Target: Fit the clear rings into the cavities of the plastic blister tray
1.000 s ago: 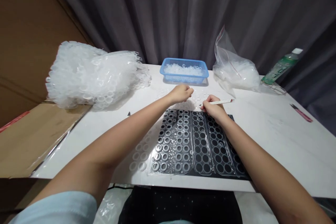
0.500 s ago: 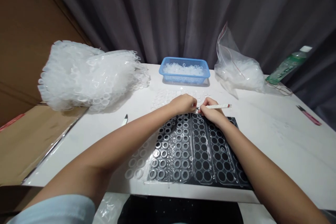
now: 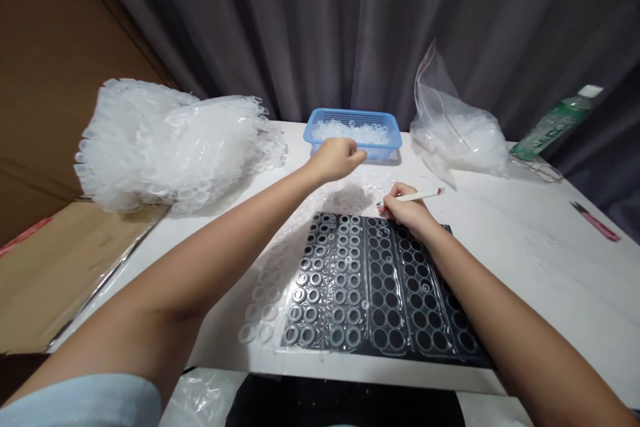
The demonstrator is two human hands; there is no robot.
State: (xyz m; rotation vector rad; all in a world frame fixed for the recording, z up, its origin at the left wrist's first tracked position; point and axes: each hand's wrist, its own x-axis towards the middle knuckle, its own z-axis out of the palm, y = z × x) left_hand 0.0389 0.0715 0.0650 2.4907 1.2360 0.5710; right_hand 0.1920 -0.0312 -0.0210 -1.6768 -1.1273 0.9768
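My left hand (image 3: pixel 337 159) is in the air just in front of the blue basket (image 3: pixel 320 145), its fingers closed; whatever they may hold is hidden. Small clear rings (image 3: pixel 350 132) lie heaped in that basket. With my right hand (image 3: pixel 404 203) I grip a thin white pen-like tool (image 3: pixel 423 194), its dark pointed tip aimed left, above the back edge of the black sheet. Clear plastic strips with rows of circles cover the black sheet (image 3: pixel 367 340). Grey rings fill the circles in its left columns; the right columns show dark circles.
A large pile of clear plastic strips (image 3: pixel 170 147) sits at the back left beside cardboard (image 3: pixel 65 273). At the back right are a zip bag (image 3: pixel 460 140) and a green bottle (image 3: pixel 555 125). Pink-handled snips (image 3: pixel 596 221) lie far right.
My left hand has moved away from my right hand, up and slightly left towards the basket. My right hand stays near the sheet's back edge, the tool tilted slightly more.
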